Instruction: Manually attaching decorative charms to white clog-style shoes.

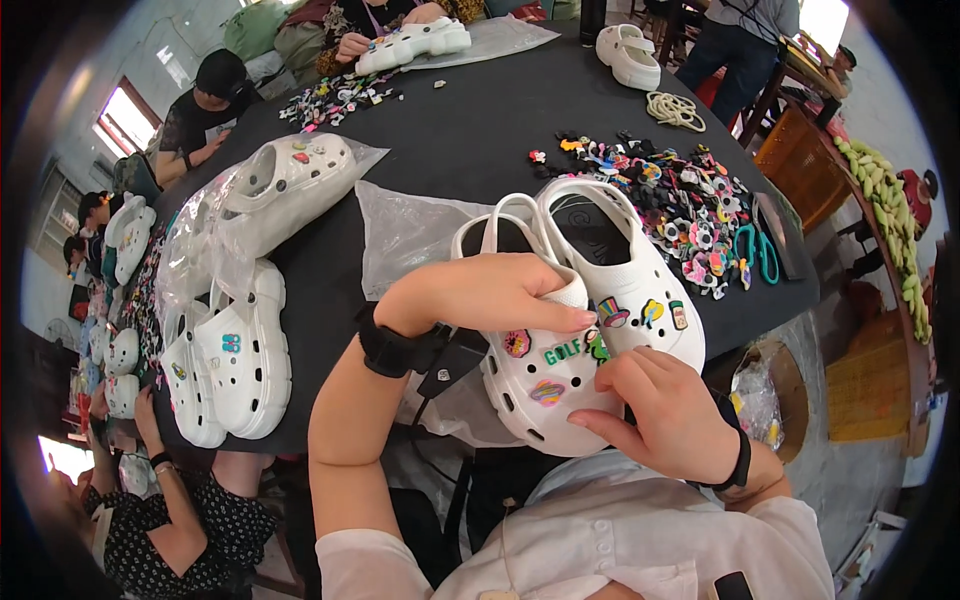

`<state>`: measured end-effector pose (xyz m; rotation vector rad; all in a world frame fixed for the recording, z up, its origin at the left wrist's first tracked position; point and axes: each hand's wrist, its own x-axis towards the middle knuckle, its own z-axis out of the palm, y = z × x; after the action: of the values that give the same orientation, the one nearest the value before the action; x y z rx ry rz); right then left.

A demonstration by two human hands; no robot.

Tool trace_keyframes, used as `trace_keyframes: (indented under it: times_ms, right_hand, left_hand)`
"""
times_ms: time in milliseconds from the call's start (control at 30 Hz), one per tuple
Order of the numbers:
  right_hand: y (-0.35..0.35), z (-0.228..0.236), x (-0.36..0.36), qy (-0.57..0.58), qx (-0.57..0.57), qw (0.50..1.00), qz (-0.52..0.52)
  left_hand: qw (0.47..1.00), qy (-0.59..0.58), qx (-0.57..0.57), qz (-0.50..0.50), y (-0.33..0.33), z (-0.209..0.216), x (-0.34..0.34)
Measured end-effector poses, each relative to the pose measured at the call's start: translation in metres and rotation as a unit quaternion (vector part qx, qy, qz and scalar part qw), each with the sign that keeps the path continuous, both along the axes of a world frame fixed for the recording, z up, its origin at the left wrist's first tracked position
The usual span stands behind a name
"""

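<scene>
My left hand (490, 295) grips a white clog (545, 390) across its top, near the heel opening. My right hand (665, 410) pinches the clog's front, fingertips on a small charm among several coloured charms set in its holes. A second white clog (625, 275) with three charms lies right beside it on the black table (460, 140). Both forearms come in from the lower edge, each with a black wristband.
A heap of loose coloured charms (680, 200) and teal scissors (755, 250) lie to the right. Clear plastic bags (400, 235), bagged and unbagged white clogs (280, 185) sit at left. Other people work around the table, with more clogs (415, 42) and a cord coil (675, 110).
</scene>
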<state>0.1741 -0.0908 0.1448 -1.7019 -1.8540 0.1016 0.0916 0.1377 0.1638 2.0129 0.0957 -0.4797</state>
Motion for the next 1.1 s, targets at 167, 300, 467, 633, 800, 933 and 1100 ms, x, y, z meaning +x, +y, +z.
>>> trace_keyframes:
  times_ms: [167,300,467,633,800,933,1100]
  right_hand:
    - [0.009,0.0,-0.01,0.018,-0.029,0.998,-0.057]
    - [0.019,-0.008,-0.013,0.021,-0.019,0.997,-0.078]
    - [0.025,-0.01,-0.017,0.011,-0.02,0.994,-0.106]
    - [0.027,-0.014,-0.015,0.005,-0.022,0.993,-0.119]
    - [0.029,-0.011,-0.019,0.005,-0.03,0.991,-0.132]
    - [0.031,-0.012,-0.02,-0.029,-0.043,0.988,-0.146]
    - [0.036,-0.007,-0.027,-0.076,-0.055,0.982,-0.161]
  left_hand:
    - [1.0,-0.015,-0.001,-0.01,0.0,-0.011,0.003]
    - [0.999,-0.013,-0.049,0.004,-0.001,-0.011,0.003]
    - [0.995,-0.03,-0.098,-0.007,0.004,-0.016,0.002]
    - [0.987,-0.021,-0.16,0.018,0.003,-0.02,-0.001]
    - [0.988,-0.001,-0.155,0.022,0.005,-0.026,-0.005]
    - [0.987,0.012,-0.158,0.033,0.001,-0.029,-0.005]
    - [0.987,0.012,-0.15,0.048,0.0,-0.029,-0.006]
